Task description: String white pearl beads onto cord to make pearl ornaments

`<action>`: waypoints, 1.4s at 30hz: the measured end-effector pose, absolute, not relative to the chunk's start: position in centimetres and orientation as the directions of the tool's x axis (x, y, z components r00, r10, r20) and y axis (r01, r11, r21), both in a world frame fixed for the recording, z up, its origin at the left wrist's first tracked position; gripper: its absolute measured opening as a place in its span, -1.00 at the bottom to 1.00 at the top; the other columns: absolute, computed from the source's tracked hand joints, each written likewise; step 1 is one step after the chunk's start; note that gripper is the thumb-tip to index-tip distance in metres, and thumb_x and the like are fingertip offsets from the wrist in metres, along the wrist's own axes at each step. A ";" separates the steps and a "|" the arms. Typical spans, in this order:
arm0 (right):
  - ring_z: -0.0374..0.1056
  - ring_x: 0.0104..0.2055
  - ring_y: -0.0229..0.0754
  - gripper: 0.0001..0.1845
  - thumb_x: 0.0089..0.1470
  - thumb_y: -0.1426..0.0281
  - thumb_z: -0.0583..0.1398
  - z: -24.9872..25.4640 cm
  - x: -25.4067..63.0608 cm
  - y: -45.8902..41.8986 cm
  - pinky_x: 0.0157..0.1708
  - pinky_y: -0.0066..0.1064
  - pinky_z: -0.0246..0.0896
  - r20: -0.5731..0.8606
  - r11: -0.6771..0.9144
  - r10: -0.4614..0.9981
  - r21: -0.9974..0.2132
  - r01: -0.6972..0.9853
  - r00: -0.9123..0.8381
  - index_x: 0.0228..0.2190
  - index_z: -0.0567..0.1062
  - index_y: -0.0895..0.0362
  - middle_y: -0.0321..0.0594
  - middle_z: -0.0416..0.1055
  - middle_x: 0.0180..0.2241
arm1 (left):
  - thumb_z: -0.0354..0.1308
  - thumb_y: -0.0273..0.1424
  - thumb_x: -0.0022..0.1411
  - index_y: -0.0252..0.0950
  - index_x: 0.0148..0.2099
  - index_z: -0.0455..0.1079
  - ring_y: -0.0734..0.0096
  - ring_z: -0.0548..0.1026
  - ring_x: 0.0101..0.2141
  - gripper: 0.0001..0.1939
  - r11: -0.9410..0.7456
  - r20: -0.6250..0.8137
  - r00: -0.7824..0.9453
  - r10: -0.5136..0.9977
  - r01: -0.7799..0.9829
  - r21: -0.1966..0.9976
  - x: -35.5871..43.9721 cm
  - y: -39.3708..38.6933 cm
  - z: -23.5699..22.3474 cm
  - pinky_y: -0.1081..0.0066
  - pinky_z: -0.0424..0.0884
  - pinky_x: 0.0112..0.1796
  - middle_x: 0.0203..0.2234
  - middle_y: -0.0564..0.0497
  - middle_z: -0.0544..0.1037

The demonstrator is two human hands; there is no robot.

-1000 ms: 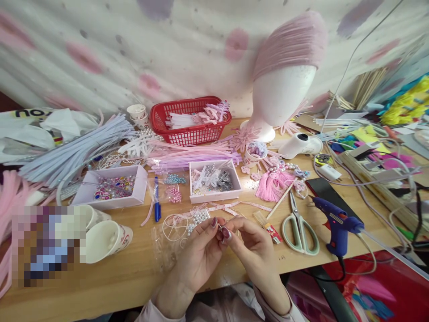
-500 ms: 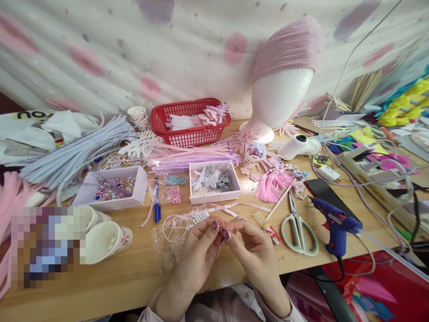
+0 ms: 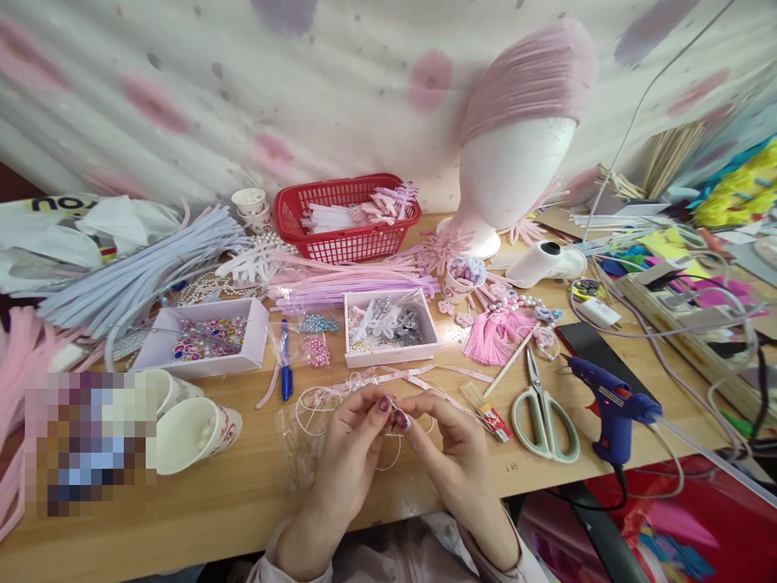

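My left hand [image 3: 352, 445] and my right hand [image 3: 452, 445] meet fingertip to fingertip above the front of the wooden table. Both are closed in a pinch on a thin white cord [image 3: 397, 455], part of which hangs in a loop below the fingers. Something tiny sits between the fingertips, too small to make out. More of the cord lies coiled beside a printed ribbon [image 3: 418, 371] just beyond my hands. To the right of my right hand are a small red-and-clear packet [image 3: 496, 423] and green-handled scissors [image 3: 545, 421].
A blue glue gun [image 3: 613, 405] stands at the right. Left are paper cups [image 3: 224, 433], a blue pen [image 3: 286, 372] and a bead box [image 3: 252, 336]. Behind stand another white box [image 3: 392, 352], a red basket [image 3: 346, 247] and a foam head [image 3: 515, 170].
My hands have shifted slightly left, still pinched together. The cord loop beneath them shows more now, and the white beads behind my left hand have become hidden. The view has moved a little.
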State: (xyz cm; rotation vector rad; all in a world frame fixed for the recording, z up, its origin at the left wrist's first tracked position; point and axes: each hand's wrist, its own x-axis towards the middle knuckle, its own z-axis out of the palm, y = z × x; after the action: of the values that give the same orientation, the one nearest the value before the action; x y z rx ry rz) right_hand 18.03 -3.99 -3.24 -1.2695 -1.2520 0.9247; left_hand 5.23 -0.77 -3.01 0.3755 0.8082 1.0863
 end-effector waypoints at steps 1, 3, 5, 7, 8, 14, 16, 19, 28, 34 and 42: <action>0.51 -0.25 -0.12 -0.89 0.19 0.43 0.27 -3.2 18.0 -4.0 -0.19 -0.33 0.40 0.151 0.130 0.978 -0.981 0.146 0.143 -0.27 0.63 0.04 -0.22 0.62 -0.32 | 0.56 -0.28 -0.08 -0.32 -0.38 0.60 0.52 0.51 -0.46 -0.72 0.441 -0.391 0.228 0.892 -0.632 0.637 5.2 -0.7 -3.0 0.54 0.46 -0.35 -0.52 0.04 0.59; 0.51 -0.28 -0.15 -0.88 0.18 0.46 0.26 -3.1 18.0 -4.0 -0.21 -0.36 0.39 0.164 0.141 0.976 -0.978 0.155 0.145 -0.27 0.63 0.04 -0.24 0.62 -0.33 | 0.55 -0.28 -0.07 -0.32 -0.39 0.60 0.52 0.51 -0.47 -0.72 0.437 -0.383 0.230 0.895 -0.630 0.642 5.1 -0.7 -3.0 0.54 0.45 -0.35 -0.52 0.04 0.59; 0.50 -0.30 -0.18 -0.87 0.18 0.48 0.26 -3.0 18.0 -3.9 -0.24 -0.40 0.37 0.185 0.159 0.972 -0.973 0.168 0.148 -0.29 0.63 0.04 -0.27 0.61 -0.35 | 0.55 -0.28 -0.07 -0.31 -0.39 0.60 0.51 0.51 -0.46 -0.73 0.431 -0.376 0.228 0.898 -0.623 0.652 5.1 -0.7 -2.9 0.54 0.45 -0.35 -0.52 0.05 0.59; 0.48 -0.33 -0.21 -0.88 0.17 0.48 0.26 -2.9 18.0 -3.8 -0.28 -0.43 0.35 0.203 0.175 0.968 -0.967 0.184 0.147 -0.31 0.62 0.04 -0.29 0.59 -0.38 | 0.55 -0.27 -0.07 -0.31 -0.39 0.60 0.50 0.51 -0.46 -0.73 0.415 -0.367 0.209 0.906 -0.607 0.678 5.1 -0.7 -2.9 0.54 0.44 -0.35 -0.52 0.05 0.59; 0.48 -0.34 -0.21 -0.88 0.17 0.48 0.26 -2.8 17.9 -3.7 -0.29 -0.44 0.34 0.211 0.181 0.967 -0.964 0.194 0.145 -0.32 0.62 0.04 -0.30 0.59 -0.40 | 0.55 -0.26 -0.07 -0.31 -0.39 0.60 0.49 0.51 -0.45 -0.73 0.404 -0.363 0.195 0.911 -0.592 0.697 5.1 -0.7 -2.9 0.54 0.44 -0.35 -0.52 0.04 0.59; 0.47 -0.39 -0.26 -0.87 0.15 0.51 0.28 -2.5 17.8 -3.4 -0.34 -0.48 0.32 0.255 0.219 0.956 -0.950 0.224 0.145 -0.34 0.62 0.05 -0.34 0.60 -0.42 | 0.48 -0.20 0.04 -0.29 -0.35 0.61 0.45 0.49 -0.38 -0.74 0.324 -0.297 0.131 0.946 -0.451 0.832 4.8 -1.1 -3.6 0.53 0.42 -0.31 -0.44 0.02 0.58; 0.48 -0.39 -0.26 -0.87 0.16 0.50 0.28 -2.5 17.9 -3.4 -0.33 -0.49 0.34 0.252 0.216 0.957 -0.950 0.227 0.143 -0.33 0.62 0.05 -0.33 0.60 -0.42 | 0.42 -0.19 0.13 -0.27 -0.34 0.61 0.45 0.48 -0.37 -0.76 0.262 -0.233 0.120 0.965 -0.393 0.881 4.5 -1.1 -3.8 0.53 0.41 -0.31 -0.42 0.03 0.55; 0.50 -0.39 -0.26 -0.88 0.16 0.50 0.27 -2.6 18.0 -3.5 -0.33 -0.49 0.36 0.240 0.206 0.963 -0.949 0.238 0.125 -0.32 0.63 0.07 -0.32 0.61 -0.42 | 0.34 -0.23 0.22 -0.26 -0.37 0.58 0.43 0.46 -0.34 -0.79 0.135 -0.115 0.088 0.989 -0.265 0.955 4.1 -1.0 -4.1 0.53 0.40 -0.30 -0.41 0.03 0.50; 0.49 -0.40 -0.27 -0.90 0.16 0.50 0.26 -2.6 18.0 -3.7 -0.33 -0.51 0.37 0.245 0.213 0.964 -0.946 0.245 0.104 -0.34 0.61 0.09 -0.32 0.59 -0.44 | 0.21 -0.39 0.33 -0.25 -0.39 0.52 0.47 0.47 -0.37 -0.79 -0.168 0.163 0.086 0.983 0.056 0.984 3.5 -0.5 -3.5 0.56 0.37 -0.34 -0.44 0.08 0.49; 0.50 -0.39 -0.29 -0.91 0.15 0.49 0.27 -2.2 18.0 -3.6 -0.32 -0.54 0.39 0.248 0.218 0.965 -0.943 0.250 0.091 -0.35 0.60 0.09 -0.33 0.60 -0.43 | 0.14 -0.56 0.34 -0.24 -0.28 0.46 0.50 0.47 -0.36 -0.84 -0.456 0.439 0.130 0.889 0.331 0.826 2.8 -0.7 -3.4 0.55 0.36 -0.31 -0.40 0.09 0.49; 0.52 -0.36 -0.27 -0.92 0.16 0.51 0.26 -2.4 18.0 -4.2 -0.29 -0.52 0.41 0.356 0.287 0.929 -0.861 0.420 0.096 -0.32 0.52 0.09 -0.33 0.57 -0.40 | 0.07 -0.62 0.34 -0.25 -0.34 0.31 0.49 0.41 -0.40 -0.78 -0.474 0.441 0.177 0.880 0.399 0.785 3.3 -0.7 -2.9 0.52 0.33 -0.35 -0.45 0.09 0.39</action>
State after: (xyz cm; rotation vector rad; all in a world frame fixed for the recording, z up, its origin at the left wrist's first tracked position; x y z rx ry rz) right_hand 18.02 -4.17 -2.37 -1.3060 -1.5034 0.6088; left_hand 3.32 -0.74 -2.87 1.9567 1.1997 1.2580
